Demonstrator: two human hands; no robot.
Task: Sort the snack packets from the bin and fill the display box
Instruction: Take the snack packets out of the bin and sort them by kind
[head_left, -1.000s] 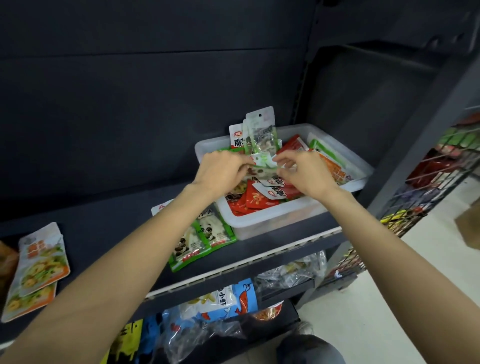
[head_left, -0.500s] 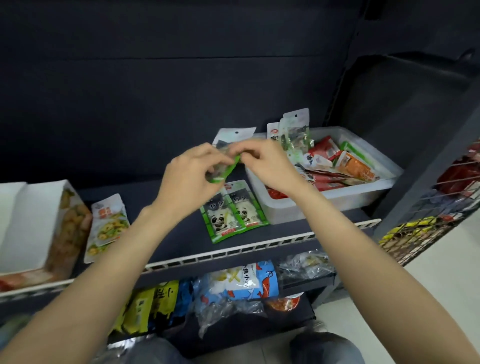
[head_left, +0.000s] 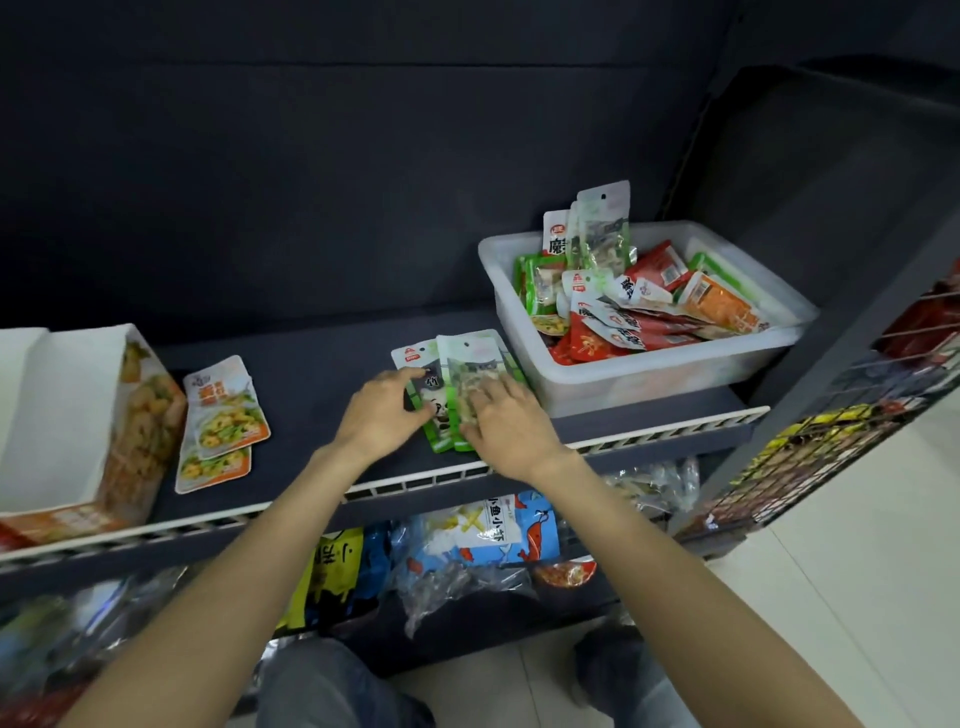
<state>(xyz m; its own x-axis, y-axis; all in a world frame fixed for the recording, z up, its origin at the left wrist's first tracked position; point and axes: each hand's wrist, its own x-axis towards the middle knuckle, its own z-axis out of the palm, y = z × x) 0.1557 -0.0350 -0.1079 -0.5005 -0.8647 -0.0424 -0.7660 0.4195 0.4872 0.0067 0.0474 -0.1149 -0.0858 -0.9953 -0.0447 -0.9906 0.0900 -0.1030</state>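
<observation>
Head view: both hands rest on the small pile of green panda packets (head_left: 470, 364) lying on the dark shelf (head_left: 322, 374) just left of the white bin (head_left: 649, 374), the left hand (head_left: 382, 415) with thumb and fingers loosely curved against the pile's left edge, the right hand (head_left: 506, 421) with fingers spread flat on the top packet. The bin, at far right, holds mixed red, green and orange packets, some upright. Far left stands the open display box (head_left: 62, 415), with two orange-edged packets (head_left: 221, 421) overlapping just beside it.

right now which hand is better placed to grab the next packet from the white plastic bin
Right hand: it rests on the green panda packets directly beside the white plastic bin. The left hand sits farther from it.
</observation>
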